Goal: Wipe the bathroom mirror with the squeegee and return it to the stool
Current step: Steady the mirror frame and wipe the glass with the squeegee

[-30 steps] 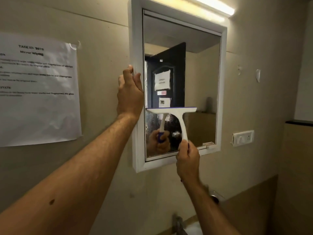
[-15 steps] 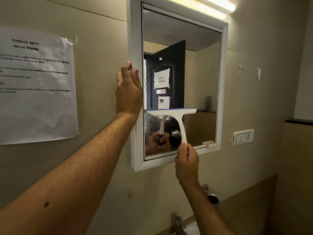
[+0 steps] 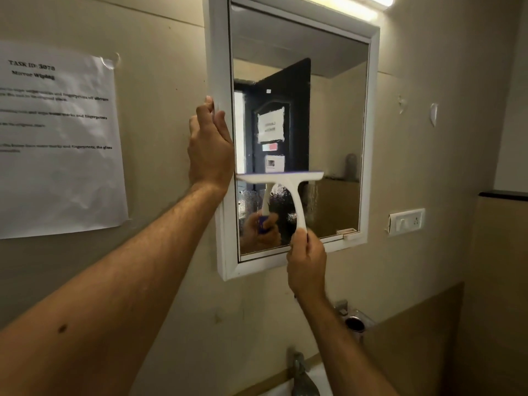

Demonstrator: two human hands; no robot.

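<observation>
A white-framed mirror point(image 3: 337, 115) hangs on the beige wall. My right hand point(image 3: 307, 262) grips the handle of a white squeegee point(image 3: 288, 184) with a blue blade edge. Its blade lies flat across the left half of the glass, a little below mid-height. Below the blade the glass looks wet and speckled. My left hand point(image 3: 210, 150) is wrapped on the left side of the mirror frame point(image 3: 218, 52), fingers curled around its outer edge. The stool is not in view.
A printed task sheet point(image 3: 57, 138) is taped to the wall on the left. A switch plate point(image 3: 405, 221) sits right of the mirror, a light bar point(image 3: 368, 2) above it. A tap point(image 3: 303, 375) and a metal fitting point(image 3: 354, 321) are below.
The squeegee blade has stayed at nearly the same height on the glass, edging slightly up. My right hand has shifted a little up the handle. The left hand keeps its hold on the frame.
</observation>
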